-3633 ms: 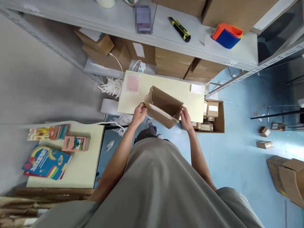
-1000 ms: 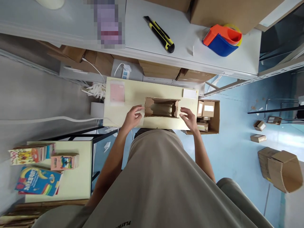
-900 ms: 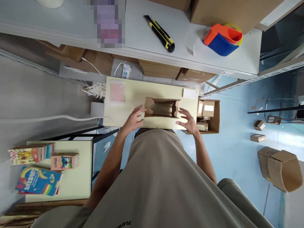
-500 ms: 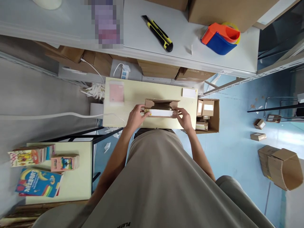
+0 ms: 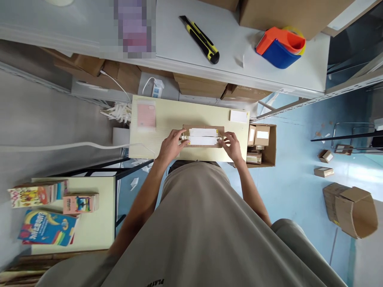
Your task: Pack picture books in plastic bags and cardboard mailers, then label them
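Note:
On the cream-coloured table sits a small cardboard box [image 5: 203, 145], its two long top flaps folded inward so that they meet along a seam. White labels cover much of both flaps, and shiny tape shows at the ends. My left hand [image 5: 171, 145] grips the box's left end, thumb on the near flap and fingers round the far side. At the opposite end my right hand [image 5: 232, 146] holds it the same way, thumb and fingers on the flap corners. The inside of the box is hidden by the flaps.
The table [image 5: 161, 115] carries a pink sheet [image 5: 146, 115] and a white card [image 5: 238, 116]. A yellow-black utility knife [image 5: 200, 40] and an orange-blue tape dispenser [image 5: 280, 47] lie on the shelf. Right of the table stands an open carton [image 5: 271, 145] of small boxes; books [image 5: 49, 227] lie lower left.
The box, held in the air at first, was set on the table with its top open. Both hands, briefly off it, have come back to its ends and folded the near and far flaps down.

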A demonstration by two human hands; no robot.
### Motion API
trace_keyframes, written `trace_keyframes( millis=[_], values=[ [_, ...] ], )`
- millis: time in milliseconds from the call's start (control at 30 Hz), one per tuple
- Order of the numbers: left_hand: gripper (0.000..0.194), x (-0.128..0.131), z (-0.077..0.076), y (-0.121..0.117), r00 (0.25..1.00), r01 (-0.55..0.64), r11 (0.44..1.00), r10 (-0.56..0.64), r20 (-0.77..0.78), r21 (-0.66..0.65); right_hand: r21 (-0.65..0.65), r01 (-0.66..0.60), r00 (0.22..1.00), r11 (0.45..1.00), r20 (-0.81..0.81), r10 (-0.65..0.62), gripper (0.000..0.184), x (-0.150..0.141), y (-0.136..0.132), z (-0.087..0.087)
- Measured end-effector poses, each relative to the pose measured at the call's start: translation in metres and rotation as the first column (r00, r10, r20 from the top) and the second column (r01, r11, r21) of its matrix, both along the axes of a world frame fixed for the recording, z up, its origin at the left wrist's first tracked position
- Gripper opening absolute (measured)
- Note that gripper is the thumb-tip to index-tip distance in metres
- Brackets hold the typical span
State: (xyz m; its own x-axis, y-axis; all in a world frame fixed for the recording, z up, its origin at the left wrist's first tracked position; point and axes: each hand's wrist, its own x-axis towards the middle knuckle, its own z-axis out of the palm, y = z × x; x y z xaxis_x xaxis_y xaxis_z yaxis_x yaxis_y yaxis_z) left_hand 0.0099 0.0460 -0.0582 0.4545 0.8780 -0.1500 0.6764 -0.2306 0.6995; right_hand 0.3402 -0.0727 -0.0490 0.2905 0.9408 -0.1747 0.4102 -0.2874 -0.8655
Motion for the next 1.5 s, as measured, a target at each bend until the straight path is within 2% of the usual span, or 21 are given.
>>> trace_keyframes(
  millis=[267, 433, 533, 767, 967, 1167, 1333, 1500],
  values=[
    [0.042, 0.006, 0.001, 0.003, 0.995, -0.027, 0.999, 0.025, 0.095, 0.021, 0.008, 0.030, 1.000, 1.000, 0.006, -0.030, 0.065, -0.001, 0.005, 0.002],
    [0.038, 0.009, -0.008, 0.009, 0.989, -0.071, 0.997, 0.072, 0.128, -0.008, 0.006, 0.013, 1.000, 1.000, 0.012, -0.013, 0.066, 0.001, 0.008, -0.008],
    [0.036, 0.012, -0.015, 0.013, 0.984, -0.101, 0.995, 0.103, 0.147, -0.018, 0.021, 0.045, 0.999, 0.999, 0.020, -0.045, 0.066, 0.000, 0.012, -0.018],
    [0.032, 0.022, -0.025, 0.022, 0.965, -0.178, 0.984, 0.174, 0.197, -0.002, -0.012, 0.079, 0.995, 0.997, 0.064, -0.078, 0.048, -0.004, 0.020, -0.027],
    [0.028, 0.022, -0.028, 0.028, 0.946, -0.195, 0.979, 0.202, 0.252, -0.055, -0.001, 0.119, 0.991, 0.993, -0.060, -0.119, 0.055, -0.004, 0.022, -0.022],
    [0.027, 0.022, -0.029, 0.032, 0.917, -0.224, 0.969, 0.247, 0.314, -0.108, -0.091, 0.278, 0.942, 0.956, -0.171, -0.290, 0.044, -0.011, 0.026, -0.016],
    [0.032, 0.025, -0.026, 0.031, 0.866, -0.286, 0.931, 0.353, 0.355, -0.228, -0.109, 0.370, 0.875, 0.923, -0.293, -0.385, 0.038, -0.015, 0.027, -0.020],
    [0.050, 0.030, -0.025, 0.029, 0.787, -0.328, 0.837, 0.499, 0.364, -0.438, -0.115, 0.396, 0.835, 0.911, -0.367, -0.410, 0.043, -0.017, 0.027, -0.026]
  ],
)
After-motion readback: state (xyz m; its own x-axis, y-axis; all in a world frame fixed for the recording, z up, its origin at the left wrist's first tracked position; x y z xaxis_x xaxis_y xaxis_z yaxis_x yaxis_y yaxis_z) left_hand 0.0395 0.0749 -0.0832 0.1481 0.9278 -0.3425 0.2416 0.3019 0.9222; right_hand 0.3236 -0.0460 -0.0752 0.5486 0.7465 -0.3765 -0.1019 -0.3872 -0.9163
